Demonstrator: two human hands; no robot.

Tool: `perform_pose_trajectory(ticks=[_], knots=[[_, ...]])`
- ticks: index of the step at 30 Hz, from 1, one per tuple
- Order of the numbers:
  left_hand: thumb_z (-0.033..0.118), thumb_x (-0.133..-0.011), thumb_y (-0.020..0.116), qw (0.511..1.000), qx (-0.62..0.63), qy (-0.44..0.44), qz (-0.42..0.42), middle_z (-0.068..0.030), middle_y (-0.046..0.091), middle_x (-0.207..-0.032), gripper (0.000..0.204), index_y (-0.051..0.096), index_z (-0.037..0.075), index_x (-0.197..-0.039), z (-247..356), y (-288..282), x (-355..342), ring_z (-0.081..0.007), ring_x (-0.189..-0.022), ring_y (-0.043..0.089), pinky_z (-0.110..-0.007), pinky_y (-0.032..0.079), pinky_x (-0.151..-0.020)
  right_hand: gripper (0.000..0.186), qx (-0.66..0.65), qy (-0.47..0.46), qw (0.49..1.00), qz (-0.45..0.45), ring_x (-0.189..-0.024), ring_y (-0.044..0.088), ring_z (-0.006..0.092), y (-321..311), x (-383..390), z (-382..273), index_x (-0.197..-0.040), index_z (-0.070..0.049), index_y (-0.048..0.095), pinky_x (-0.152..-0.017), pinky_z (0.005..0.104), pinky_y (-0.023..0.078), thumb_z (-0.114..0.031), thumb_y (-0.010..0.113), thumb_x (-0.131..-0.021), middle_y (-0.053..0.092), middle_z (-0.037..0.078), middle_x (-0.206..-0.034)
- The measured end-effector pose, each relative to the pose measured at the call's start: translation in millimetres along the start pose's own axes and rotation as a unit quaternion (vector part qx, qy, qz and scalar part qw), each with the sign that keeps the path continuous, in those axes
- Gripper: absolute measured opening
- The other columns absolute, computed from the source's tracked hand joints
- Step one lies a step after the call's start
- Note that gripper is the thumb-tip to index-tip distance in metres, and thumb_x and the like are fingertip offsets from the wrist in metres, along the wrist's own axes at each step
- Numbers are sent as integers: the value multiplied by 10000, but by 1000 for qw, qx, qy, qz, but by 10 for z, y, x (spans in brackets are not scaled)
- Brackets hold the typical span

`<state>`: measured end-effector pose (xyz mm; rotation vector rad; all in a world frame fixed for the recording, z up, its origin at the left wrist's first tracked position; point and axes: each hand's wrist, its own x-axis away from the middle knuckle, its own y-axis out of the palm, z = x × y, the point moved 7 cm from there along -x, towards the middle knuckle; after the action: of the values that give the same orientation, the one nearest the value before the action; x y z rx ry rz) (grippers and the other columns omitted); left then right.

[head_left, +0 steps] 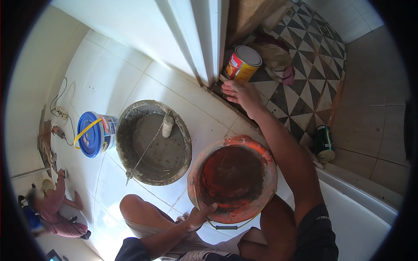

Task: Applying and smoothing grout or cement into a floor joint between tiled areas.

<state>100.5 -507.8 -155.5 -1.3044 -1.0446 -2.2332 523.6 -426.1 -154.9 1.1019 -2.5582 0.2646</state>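
An orange bucket [269,167], its inside smeared with dark grey mix, stands between my knees. My left hand [201,217] grips its near rim, thumb over the edge and fingers hidden below. My right hand [244,96] reaches past the bucket to the threshold by the door frame, its fingers stretched out and holding nothing that I can see. Just beyond those fingers stands a red and yellow tin [244,65] with a grey lid. The bucket's wire handle, with a black grip [226,227], hangs down on the near side.
Left of the bucket sits a dark tub [185,152] of wet grey mortar, a wire handle across it. Beside it is a blue-lidded pail [89,135]. A crumpled cloth [274,58] and a green can [324,143] lie past the threshold. Another person [56,204] crouches far left.
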Motion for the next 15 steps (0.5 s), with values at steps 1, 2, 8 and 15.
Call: perform_pose_trajectory(ticks=[1,2,8,15], knots=[[243,-1023,657,1000,8,-26,13,-79,682,-1217,383,589,-1,-1310,-51,-17,5,-165,-1082,659,-345,526,-967,386,-141,53,989,8,-998,707,174,-94,118,107,-1198,38,670,-895,316,566,-306,582,-1046,729,122,-1103],[243,-1023,657,1000,22,-7,2,-79,682,-1217,383,589,-1,-1310,-25,-6,6,-165,-1082,659,-345,526,-967,386,-132,60,989,5,-998,707,174,-194,263,140,-1198,38,670,-895,316,566,-306,582,-1046,729,122,-1103],[303,-1040,626,1000,-20,4,-16,-98,691,-1251,450,591,-30,-1341,-1,14,-2,-175,-1132,644,-356,500,-1022,282,14,64,998,-12,-951,698,131,-350,846,176,-1134,9,689,-843,290,573,-242,629,-1023,734,78,-1018],[297,-1036,630,997,-48,-51,-23,-132,717,-1138,416,601,-34,-1285,-4,-90,-22,-235,-966,719,-379,602,-867,224,310,-225,923,-25,-849,731,262,96,1609,-276,-1025,-15,680,-774,368,585,-229,666,-962,728,149,-910]])
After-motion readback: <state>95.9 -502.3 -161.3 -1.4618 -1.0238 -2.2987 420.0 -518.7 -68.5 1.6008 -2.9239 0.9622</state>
